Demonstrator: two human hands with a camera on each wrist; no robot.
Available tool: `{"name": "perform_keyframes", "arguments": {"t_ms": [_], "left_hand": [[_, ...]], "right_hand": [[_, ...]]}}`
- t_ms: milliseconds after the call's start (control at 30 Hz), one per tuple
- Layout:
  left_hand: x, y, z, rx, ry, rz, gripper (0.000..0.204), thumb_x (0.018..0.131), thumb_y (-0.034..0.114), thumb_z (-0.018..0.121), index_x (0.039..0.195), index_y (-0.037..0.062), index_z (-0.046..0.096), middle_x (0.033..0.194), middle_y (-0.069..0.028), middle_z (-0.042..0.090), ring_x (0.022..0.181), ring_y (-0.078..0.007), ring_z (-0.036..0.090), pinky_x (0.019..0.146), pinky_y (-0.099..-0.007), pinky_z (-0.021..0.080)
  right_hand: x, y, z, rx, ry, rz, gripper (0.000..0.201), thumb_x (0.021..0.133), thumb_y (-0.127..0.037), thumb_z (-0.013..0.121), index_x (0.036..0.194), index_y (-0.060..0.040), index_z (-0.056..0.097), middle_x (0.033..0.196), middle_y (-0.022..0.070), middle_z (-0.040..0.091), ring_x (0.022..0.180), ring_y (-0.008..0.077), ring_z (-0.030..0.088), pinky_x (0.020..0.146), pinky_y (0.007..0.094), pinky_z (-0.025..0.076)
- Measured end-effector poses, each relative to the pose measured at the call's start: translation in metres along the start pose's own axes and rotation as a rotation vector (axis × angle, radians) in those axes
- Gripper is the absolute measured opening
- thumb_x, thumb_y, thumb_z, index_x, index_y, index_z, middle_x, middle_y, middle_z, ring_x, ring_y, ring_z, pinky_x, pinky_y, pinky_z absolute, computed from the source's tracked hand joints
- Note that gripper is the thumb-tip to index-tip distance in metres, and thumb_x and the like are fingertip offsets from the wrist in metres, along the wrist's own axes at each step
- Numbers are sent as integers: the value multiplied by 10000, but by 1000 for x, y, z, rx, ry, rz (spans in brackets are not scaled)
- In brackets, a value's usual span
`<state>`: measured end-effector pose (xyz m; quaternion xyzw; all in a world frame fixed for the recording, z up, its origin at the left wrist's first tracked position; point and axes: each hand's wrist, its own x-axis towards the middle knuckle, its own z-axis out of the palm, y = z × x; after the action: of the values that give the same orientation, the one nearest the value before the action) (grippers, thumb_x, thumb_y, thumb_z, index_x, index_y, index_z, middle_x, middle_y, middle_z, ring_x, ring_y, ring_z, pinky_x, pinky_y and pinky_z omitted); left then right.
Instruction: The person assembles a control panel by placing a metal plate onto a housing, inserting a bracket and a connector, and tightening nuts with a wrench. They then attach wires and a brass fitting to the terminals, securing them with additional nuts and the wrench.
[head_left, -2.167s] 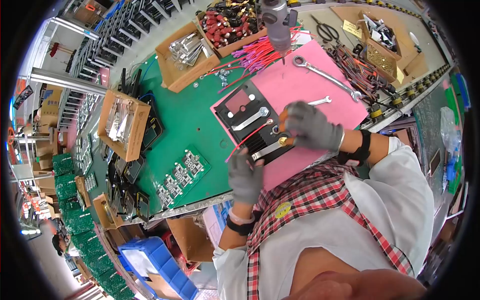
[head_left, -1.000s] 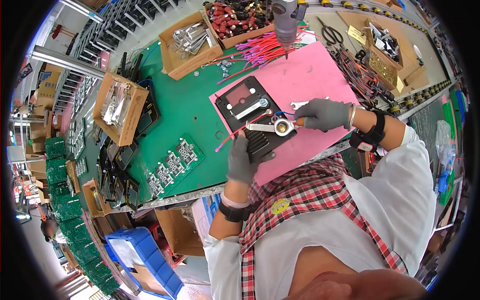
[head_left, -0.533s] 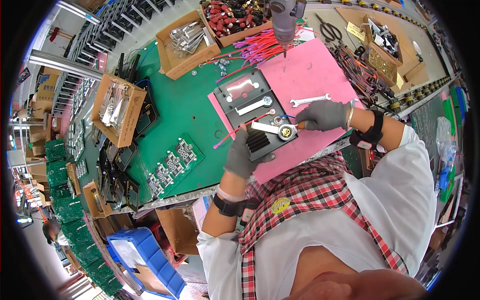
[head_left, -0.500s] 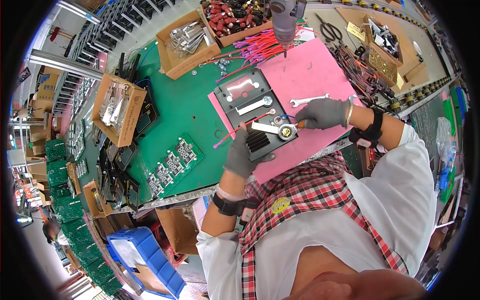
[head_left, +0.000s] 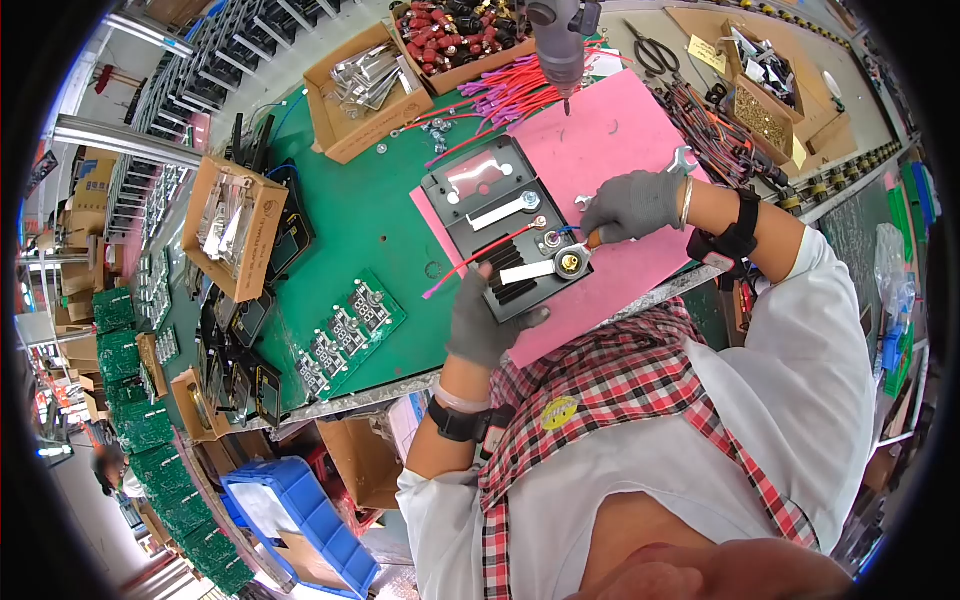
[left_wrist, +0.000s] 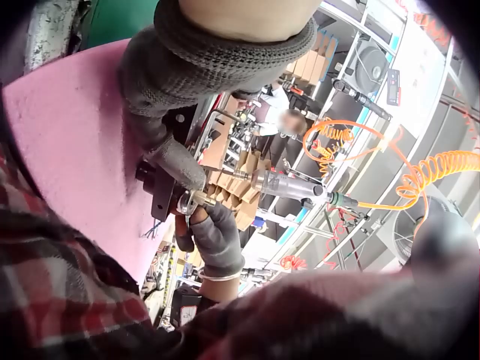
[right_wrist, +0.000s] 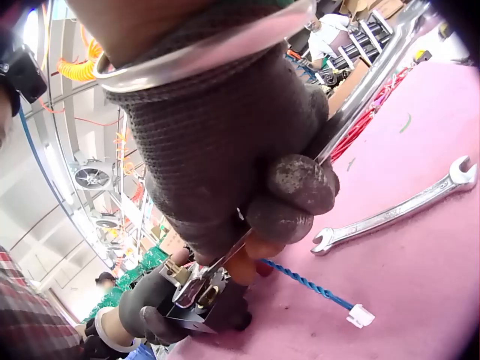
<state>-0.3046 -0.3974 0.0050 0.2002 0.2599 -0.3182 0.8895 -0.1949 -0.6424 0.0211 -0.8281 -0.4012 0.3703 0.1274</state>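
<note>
My gloved right hand [head_left: 632,208] grips a long combination wrench [right_wrist: 375,79]; its ring end sits around a brass fitting [head_left: 570,262] on an open black plastic case [head_left: 470,178]. The wrench's open end sticks out behind the hand. My gloved left hand [head_left: 485,318] holds the near left edge of the case, thumb along the front side. A flat metal strip [head_left: 527,272] runs from the fitting, and a second strip [head_left: 495,212] lies parallel in the case. Beside them is a red wire [head_left: 480,258]. A blue twisted wire [right_wrist: 307,283] with a white connector hangs from the case.
The case lies on a pink mat [head_left: 600,130] over a green tabletop. A smaller wrench [right_wrist: 397,214] lies on the mat by my right hand. Red wires [head_left: 515,90], a box of metal strips [head_left: 365,85] and circuit boards [head_left: 345,335] surround it. A screwdriver [head_left: 560,55] hangs above.
The large wrench lay on the mat at first; my right hand has picked it up and put its ring over the fitting. The wrench handle has since swung slightly away from me.
</note>
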Motion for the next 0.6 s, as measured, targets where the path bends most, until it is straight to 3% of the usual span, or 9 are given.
{"name": "perform_keyframes", "arguments": {"t_ms": [100, 167, 233, 333, 433, 533, 600], "left_hand": [[7, -10, -10, 241, 35, 155, 557, 671, 87, 765, 1132, 20, 458, 1025, -102, 586, 900, -167, 577, 726, -326, 523], [10, -18, -24, 671, 45, 410, 501, 672, 126, 766, 1070, 16, 481, 973, -92, 592, 836, -173, 582, 686, -314, 517], [10, -24, -34, 1292, 49, 776, 426, 679, 194, 762, 976, 21, 511, 878, -77, 608, 734, -195, 592, 609, -308, 509], [12, -28, -40, 1493, 196, 879, 400, 576, 54, 804, 837, 0, 506, 734, -75, 586, 612, -172, 556, 532, -271, 468], [14, -36, -35, 1431, 251, 896, 360, 576, 72, 801, 757, -3, 499, 656, -90, 543, 573, -163, 530, 485, -281, 430], [4, -34, -22, 1572, 401, 529, 543, 569, 140, 829, 967, -23, 499, 787, -102, 606, 706, -172, 591, 620, -289, 485], [9, -37, -31, 1607, 304, 799, 561, 560, 155, 831, 973, -28, 499, 802, -119, 605, 704, -199, 594, 618, -296, 484]], "right_hand": [[0, -6, -5, -1, 3, -9, 280, 822, -281, 513, 1024, -122, 624, 795, 45, 640, 606, 170, 608, 605, 331, 474], [-2, -9, -6, -13, 17, -1, 280, 826, -279, 511, 1024, -113, 619, 804, 59, 639, 642, 195, 612, 627, 343, 474], [-4, -11, -2, -3, 58, 0, 278, 831, -276, 507, 1023, -105, 614, 812, 76, 637, 680, 225, 612, 650, 358, 471], [-11, -9, 15, 63, 127, 14, 275, 840, -272, 498, 1021, -94, 604, 827, 109, 630, 738, 276, 601, 686, 387, 461], [-18, -13, 32, 170, 153, 98, 276, 851, -274, 489, 1019, -81, 593, 838, 143, 619, 770, 309, 587, 705, 408, 450], [-26, -33, 42, 359, 177, 255, 280, 864, -270, 476, 1002, -49, 577, 844, 180, 600, 784, 332, 574, 712, 415, 442], [-28, -41, 53, 441, 248, 276, 281, 864, -263, 474, 1007, -42, 572, 848, 183, 599, 793, 340, 569, 719, 416, 439]]}}
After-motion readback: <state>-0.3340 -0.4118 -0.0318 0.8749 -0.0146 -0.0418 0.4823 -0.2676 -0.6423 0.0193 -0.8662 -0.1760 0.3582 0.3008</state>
